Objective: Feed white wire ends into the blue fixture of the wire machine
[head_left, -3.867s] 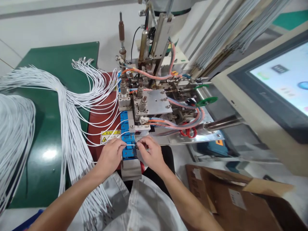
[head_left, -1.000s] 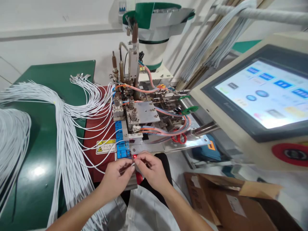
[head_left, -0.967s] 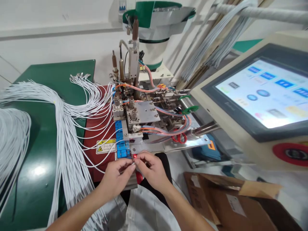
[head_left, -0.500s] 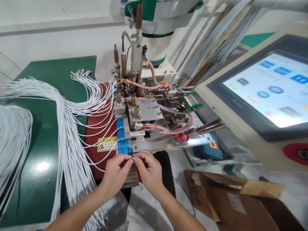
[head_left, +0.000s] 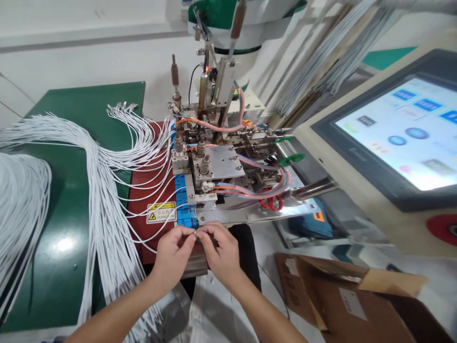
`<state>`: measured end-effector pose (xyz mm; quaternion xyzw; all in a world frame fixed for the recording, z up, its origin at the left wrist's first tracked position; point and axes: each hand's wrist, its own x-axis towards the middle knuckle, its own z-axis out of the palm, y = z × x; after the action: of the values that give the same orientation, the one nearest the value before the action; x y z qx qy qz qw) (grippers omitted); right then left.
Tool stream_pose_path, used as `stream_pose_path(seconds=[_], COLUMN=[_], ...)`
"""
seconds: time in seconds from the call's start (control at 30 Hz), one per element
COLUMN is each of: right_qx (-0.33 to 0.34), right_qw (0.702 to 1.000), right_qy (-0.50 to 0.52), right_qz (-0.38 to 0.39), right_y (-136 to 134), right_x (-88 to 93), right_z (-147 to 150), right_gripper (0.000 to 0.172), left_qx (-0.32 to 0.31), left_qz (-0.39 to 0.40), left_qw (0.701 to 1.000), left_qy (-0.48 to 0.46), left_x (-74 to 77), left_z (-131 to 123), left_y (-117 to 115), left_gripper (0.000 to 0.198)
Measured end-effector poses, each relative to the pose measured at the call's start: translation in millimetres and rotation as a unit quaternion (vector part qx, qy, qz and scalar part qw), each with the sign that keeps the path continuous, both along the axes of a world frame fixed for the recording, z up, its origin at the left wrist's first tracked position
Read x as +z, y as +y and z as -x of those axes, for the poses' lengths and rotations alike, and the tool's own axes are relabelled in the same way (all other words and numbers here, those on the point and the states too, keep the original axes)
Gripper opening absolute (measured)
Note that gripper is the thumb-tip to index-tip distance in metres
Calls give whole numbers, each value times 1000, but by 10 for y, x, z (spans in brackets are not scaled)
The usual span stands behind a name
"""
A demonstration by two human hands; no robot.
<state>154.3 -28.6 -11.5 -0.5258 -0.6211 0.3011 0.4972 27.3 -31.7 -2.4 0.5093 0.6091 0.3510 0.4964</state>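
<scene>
My left hand (head_left: 173, 255) and my right hand (head_left: 218, 250) meet fingertip to fingertip just below the near end of a row of blue clips (head_left: 184, 205) on a small metal machine (head_left: 217, 164). Both hands pinch the end of one thin white wire (head_left: 157, 232), which curves left toward a bundle of white wires (head_left: 103, 200). Several other white wires run from the bundle into the blue clips. A yellow warning label (head_left: 161, 212) sits on the red plate (head_left: 148, 190) left of the clips.
The green table (head_left: 64, 228) carries the wire bundle and a second heap of wires (head_left: 19, 209) at far left. A touch screen panel (head_left: 396, 133) stands at right. An open cardboard box (head_left: 342, 295) lies at lower right. More wires hang at top right (head_left: 332, 52).
The hands have stayed together at the near end of the blue clips and shifted slightly up toward them. The red light seen by the fingertips a second ago no longer shows. The view drifted a little.
</scene>
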Motion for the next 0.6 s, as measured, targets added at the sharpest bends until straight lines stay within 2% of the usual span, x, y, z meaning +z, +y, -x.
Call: stream_pose_path(seconds=[0.13,0.23,0.3,0.37,0.5,0.6], right_qx=[90,165,190,161,17,-1], right_qw=[993,978,973,982,990,988], right_qy=[-80,-123,-119,-62,104,125], right_qz=[13,44,60,75,93,93], right_y=[110,178,190,164,41,-18], right_x=[117,180,180,142,19,-31], right_z=[-144,-215,-209,-152,21,71], right_gripper=[12,12,12,13,17,16], left_qx=[-37,-105,-145,-138,-38,5], left_qz=[-41,-83,-95,-75,6,34], left_qw=[996,979,969,977,999,998], left_qy=[75,155,175,144,9,-46], left_x=[40,124,167,177,119,80], left_z=[62,120,142,136,63,22], left_y=[9,38,62,77,66,44], left_gripper=[13,14,14,13,10,12])
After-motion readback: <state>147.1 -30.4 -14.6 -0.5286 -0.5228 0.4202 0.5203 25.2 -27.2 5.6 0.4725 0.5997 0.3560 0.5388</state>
